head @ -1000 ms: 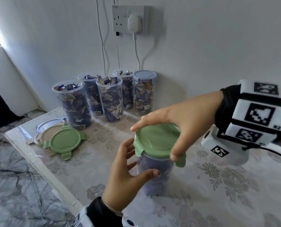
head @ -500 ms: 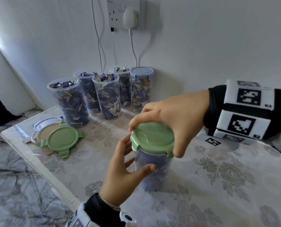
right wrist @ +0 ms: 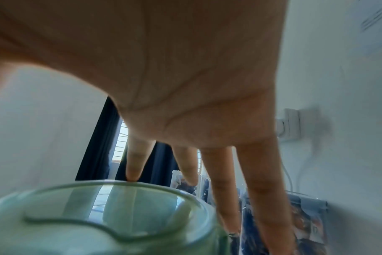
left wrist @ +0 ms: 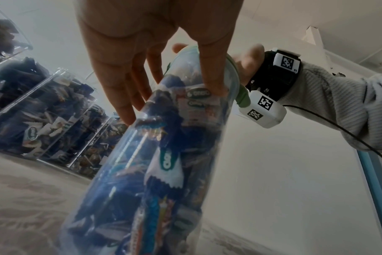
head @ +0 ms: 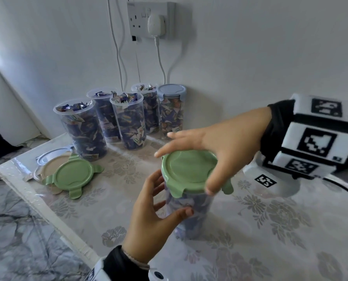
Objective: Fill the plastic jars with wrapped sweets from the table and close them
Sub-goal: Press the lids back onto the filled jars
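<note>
Head view, sweet-filled clear jar (head: 189, 216), green lid (head: 187, 171)

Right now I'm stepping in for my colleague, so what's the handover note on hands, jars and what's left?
Left hand holds the filled jar by its side. Right hand spans its green lid, thumb at one side flap; whether all flaps are clipped I can't tell. At the wall: four full open jars and one with a blue lid. Spare lids lie on the left. Left: lid those four.
</note>
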The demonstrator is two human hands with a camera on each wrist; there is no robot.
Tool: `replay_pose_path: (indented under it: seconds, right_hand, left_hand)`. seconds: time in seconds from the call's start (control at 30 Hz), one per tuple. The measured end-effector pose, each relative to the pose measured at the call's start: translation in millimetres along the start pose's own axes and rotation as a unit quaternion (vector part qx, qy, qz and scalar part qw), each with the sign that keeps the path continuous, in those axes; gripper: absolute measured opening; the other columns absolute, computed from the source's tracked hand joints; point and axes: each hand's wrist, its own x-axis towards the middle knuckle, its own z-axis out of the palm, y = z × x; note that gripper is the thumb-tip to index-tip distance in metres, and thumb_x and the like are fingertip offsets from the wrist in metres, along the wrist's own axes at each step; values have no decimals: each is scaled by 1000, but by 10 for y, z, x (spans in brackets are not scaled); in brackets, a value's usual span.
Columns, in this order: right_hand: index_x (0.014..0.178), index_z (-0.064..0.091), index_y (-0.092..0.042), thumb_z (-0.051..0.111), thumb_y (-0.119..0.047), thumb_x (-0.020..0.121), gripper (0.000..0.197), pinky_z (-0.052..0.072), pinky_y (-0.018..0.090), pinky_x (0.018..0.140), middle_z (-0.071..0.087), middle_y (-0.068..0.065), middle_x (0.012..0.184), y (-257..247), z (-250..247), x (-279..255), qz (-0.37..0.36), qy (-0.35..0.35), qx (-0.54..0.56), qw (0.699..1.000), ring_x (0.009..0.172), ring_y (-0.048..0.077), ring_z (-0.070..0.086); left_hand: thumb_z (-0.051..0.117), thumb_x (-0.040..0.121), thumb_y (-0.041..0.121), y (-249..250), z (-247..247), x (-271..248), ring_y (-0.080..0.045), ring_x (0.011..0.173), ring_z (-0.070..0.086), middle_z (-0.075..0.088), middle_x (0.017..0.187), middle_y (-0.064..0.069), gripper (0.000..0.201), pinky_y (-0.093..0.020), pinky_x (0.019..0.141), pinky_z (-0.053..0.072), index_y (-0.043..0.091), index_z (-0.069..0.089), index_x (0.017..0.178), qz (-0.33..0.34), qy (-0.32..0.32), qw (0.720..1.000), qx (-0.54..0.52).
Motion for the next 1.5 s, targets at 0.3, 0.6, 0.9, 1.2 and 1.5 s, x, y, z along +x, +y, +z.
replay_pose_path:
  seconds: [0.3, 0.6, 0.9, 1.2, 1.5]
  right_hand:
    - [136, 12, -62, 80, -33, 69, 99, 44, 43, 94, 22, 0, 149, 113, 68, 1, -22, 2, -60, 998, 129, 26, 39]
    - [112, 2, -71, 81, -47, 64, 95, 55, 37, 64, 48, -14, 106, 149, 318, 163, 4, 167, -164, 972, 80, 11, 56]
    - [140, 19, -56, 69, -16, 59, 103, 42, 13, 93, 31, -19, 141, 437, 474, -61, -99, 139, 135, 976, 122, -8, 40]
    - [138, 28, -51, 67, -34, 77, 74, 50, 29, 91, 39, -25, 140, 578, 1344, -27, -122, 339, 426, 830, 113, 13, 62]
    - [139, 31, -45, 47, -69, 84, 63, 44, 23, 98, 48, -29, 134, 481, 1570, 212, -126, 466, 491, 725, 125, 2, 49]
  left_hand:
    - [83, 55, 37, -10, -7, 8, 5, 112, 52, 55, 118, 27, 82, -15, 86, 50, 31, 44, 127, -3, -4, 1000, -1]
    - [84, 54, 44, -27, -6, 17, 3, 113, 53, 57, 117, 24, 83, -26, 86, 51, 34, 45, 126, -7, -5, 1000, 2]
    - [81, 52, 41, 9, -50, 28, 9, 114, 48, 51, 117, 33, 90, -18, 83, 52, 46, 35, 129, 2, -28, 1000, 7]
    - [80, 67, 7, 63, 9, 13, 7, 127, 39, 35, 131, 42, 93, -11, 90, 44, 65, 31, 120, 78, -42, 995, 45]
    - [83, 62, -1, 88, 91, 226, 3, 125, 44, 47, 128, 32, 91, -17, 96, 46, 59, 40, 114, 90, -22, 994, 63]
